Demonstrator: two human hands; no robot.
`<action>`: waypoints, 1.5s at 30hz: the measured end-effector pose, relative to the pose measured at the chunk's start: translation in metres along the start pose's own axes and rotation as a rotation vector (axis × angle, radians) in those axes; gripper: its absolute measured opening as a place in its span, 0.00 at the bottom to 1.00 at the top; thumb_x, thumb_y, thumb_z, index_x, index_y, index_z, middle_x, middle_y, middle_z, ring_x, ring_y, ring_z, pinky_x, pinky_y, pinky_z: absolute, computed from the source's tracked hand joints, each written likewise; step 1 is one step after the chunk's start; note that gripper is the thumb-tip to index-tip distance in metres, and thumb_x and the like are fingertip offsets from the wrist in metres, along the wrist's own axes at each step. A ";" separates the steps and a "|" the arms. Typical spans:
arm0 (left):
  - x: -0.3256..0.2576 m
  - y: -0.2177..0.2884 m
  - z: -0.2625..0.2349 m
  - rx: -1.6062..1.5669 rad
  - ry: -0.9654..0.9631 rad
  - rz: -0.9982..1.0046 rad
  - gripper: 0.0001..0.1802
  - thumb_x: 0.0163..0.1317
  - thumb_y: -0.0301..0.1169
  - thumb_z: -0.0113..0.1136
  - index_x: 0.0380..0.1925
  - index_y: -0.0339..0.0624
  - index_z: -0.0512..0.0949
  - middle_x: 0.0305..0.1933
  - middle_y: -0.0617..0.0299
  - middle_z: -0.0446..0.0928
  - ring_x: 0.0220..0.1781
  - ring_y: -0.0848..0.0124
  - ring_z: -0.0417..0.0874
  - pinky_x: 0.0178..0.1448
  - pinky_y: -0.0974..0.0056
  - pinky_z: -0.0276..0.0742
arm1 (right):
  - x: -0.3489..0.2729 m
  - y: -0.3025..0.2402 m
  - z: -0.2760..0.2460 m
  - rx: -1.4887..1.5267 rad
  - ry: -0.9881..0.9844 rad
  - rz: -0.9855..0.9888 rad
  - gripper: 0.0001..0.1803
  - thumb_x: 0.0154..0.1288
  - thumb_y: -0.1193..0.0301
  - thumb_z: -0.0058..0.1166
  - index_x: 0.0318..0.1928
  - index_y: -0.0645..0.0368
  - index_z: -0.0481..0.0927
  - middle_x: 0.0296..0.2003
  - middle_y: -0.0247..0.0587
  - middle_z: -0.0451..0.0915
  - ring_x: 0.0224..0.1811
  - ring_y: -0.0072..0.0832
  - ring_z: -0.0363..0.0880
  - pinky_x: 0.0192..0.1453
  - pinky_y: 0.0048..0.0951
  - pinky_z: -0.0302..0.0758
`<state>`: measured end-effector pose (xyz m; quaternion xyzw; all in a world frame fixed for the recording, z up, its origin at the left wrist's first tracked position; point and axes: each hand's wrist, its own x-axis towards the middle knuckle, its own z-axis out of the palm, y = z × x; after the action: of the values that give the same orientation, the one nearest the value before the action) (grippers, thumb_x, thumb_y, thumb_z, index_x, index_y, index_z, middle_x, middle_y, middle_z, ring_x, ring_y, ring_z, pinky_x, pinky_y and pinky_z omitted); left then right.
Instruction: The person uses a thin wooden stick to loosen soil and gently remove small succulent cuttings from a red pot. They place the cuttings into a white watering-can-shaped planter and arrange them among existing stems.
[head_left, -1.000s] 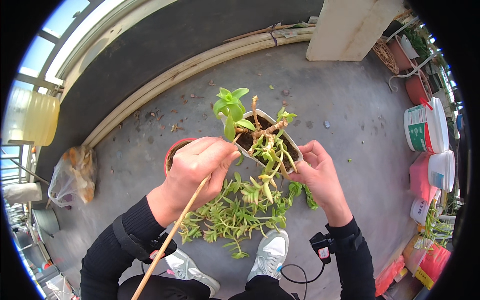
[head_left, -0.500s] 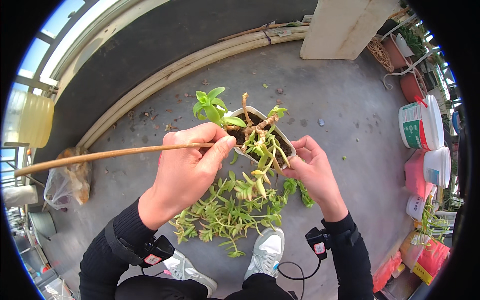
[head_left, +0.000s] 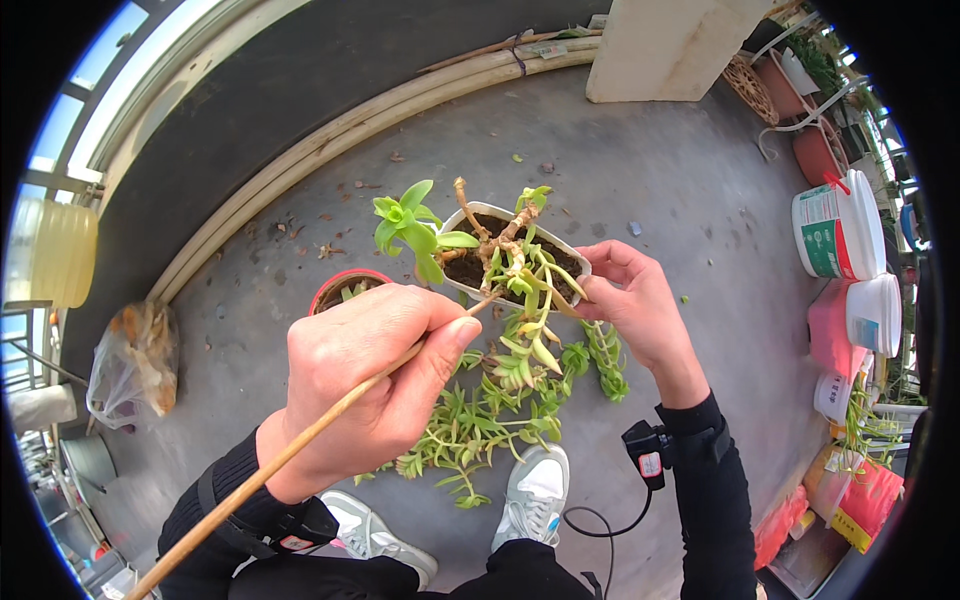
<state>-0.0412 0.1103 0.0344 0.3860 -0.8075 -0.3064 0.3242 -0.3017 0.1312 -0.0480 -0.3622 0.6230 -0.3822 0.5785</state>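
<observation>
Beyond the left hand (head_left: pixel 365 375), its clamped stick (head_left: pixel 300 440) seems poked into the pot (head_left: pixel 462 289), pinched and best steadied by the right hand (head_left: pixel 640 315).

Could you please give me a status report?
Left hand gripping wooden stick. Right hand holding white planter. Trailing succulent stems overhanging its near side.

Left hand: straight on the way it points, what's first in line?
Likely the near rim of the white pot or the stems draping over it. The stick in the left hand would meet them before the fingers. Which comes first is unclear; depth is hard to judge.
</observation>
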 end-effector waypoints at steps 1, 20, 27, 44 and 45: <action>0.001 -0.002 0.006 -0.057 -0.039 0.019 0.03 0.58 0.21 0.67 0.29 0.34 0.81 0.24 0.55 0.79 0.23 0.63 0.80 0.27 0.63 0.73 | 0.000 0.000 -0.001 -0.001 -0.015 -0.008 0.12 0.67 0.78 0.51 0.51 0.65 0.78 0.44 0.39 0.83 0.44 0.22 0.83 0.45 0.23 0.82; 0.009 -0.017 -0.006 0.142 -0.369 0.178 0.08 0.54 0.16 0.66 0.34 0.35 0.82 0.31 0.54 0.80 0.33 0.60 0.83 0.37 0.61 0.79 | 0.007 -0.004 -0.004 -0.011 -0.034 -0.015 0.13 0.69 0.79 0.51 0.52 0.67 0.80 0.45 0.40 0.85 0.44 0.22 0.84 0.46 0.25 0.85; 0.003 -0.025 -0.020 0.081 -0.267 0.115 0.09 0.52 0.20 0.69 0.35 0.38 0.83 0.29 0.56 0.79 0.33 0.58 0.81 0.37 0.59 0.78 | 0.011 -0.007 -0.009 -0.024 0.010 -0.012 0.17 0.67 0.80 0.50 0.55 0.68 0.80 0.44 0.41 0.85 0.43 0.23 0.84 0.47 0.25 0.85; -0.055 -0.052 -0.049 -0.201 0.015 -0.304 0.06 0.65 0.25 0.66 0.36 0.33 0.80 0.29 0.60 0.82 0.26 0.77 0.81 0.31 0.71 0.77 | 0.061 -0.044 -0.020 -0.386 -0.191 -0.045 0.18 0.71 0.75 0.52 0.59 0.61 0.81 0.42 0.31 0.85 0.40 0.15 0.82 0.44 0.21 0.83; -0.053 -0.054 -0.045 -0.150 -0.002 -0.259 0.06 0.64 0.25 0.67 0.35 0.34 0.80 0.29 0.60 0.82 0.26 0.76 0.81 0.31 0.70 0.77 | 0.060 -0.044 -0.020 -0.398 -0.185 -0.042 0.18 0.71 0.74 0.53 0.59 0.61 0.81 0.42 0.31 0.85 0.40 0.15 0.82 0.44 0.21 0.83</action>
<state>0.0425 0.1151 0.0056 0.4612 -0.7260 -0.4056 0.3093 -0.3258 0.0590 -0.0341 -0.5156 0.6228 -0.2291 0.5421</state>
